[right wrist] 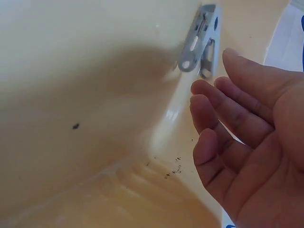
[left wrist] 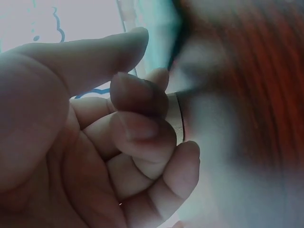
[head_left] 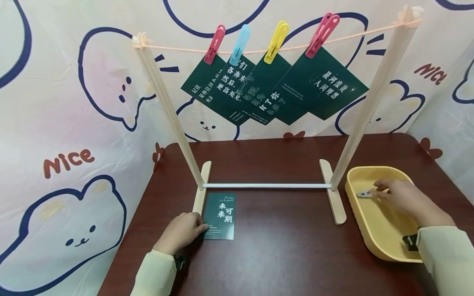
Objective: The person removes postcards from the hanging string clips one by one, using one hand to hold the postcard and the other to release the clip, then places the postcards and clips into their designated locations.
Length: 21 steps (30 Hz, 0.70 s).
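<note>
A dark green card with white lettering lies on the table by the stand's left foot. My left hand is at its lower left edge, the thumb touching the card and the other fingers loosely curled. In the left wrist view, a gap shows between thumb and fingers. My right hand reaches into the yellow tray. A grey clothespin leans against the tray's wall. The right wrist view shows the thumb and loosely bent fingers beside it, with a small gap.
A wooden stand rises behind the hands, a white rod joining its feet. Across its top runs a string, from which several green cards hang by pink, blue and yellow clothespins. A patterned cloth backs the table.
</note>
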### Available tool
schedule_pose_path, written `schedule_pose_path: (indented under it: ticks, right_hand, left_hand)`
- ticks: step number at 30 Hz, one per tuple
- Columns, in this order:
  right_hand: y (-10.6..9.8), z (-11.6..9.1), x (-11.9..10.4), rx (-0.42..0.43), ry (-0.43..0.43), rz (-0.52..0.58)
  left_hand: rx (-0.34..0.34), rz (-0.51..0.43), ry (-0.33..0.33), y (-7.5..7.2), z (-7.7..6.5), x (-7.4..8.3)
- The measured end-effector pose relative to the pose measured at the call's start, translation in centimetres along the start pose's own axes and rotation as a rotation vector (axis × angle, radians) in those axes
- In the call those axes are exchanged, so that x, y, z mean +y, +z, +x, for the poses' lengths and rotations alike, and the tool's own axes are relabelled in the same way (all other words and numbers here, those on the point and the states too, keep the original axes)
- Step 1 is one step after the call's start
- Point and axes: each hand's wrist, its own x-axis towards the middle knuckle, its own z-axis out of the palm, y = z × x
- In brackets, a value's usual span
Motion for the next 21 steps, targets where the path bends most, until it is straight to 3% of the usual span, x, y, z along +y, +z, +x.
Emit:
schedule_pose_path:
  ticks: [11,21]
  right_hand:
    - [-0.3,-0.2,-0.2,0.007,-0.005,0.026]
    - [-0.5,-0.3,-0.4,0.017,-0.021,0.031]
  left_hand:
    - [-0.009,-0.012,-0.006,-0.3,-0.2,0.3]
    - [0.013,-0.014,0.027,-1.4,0.2,-0.5]
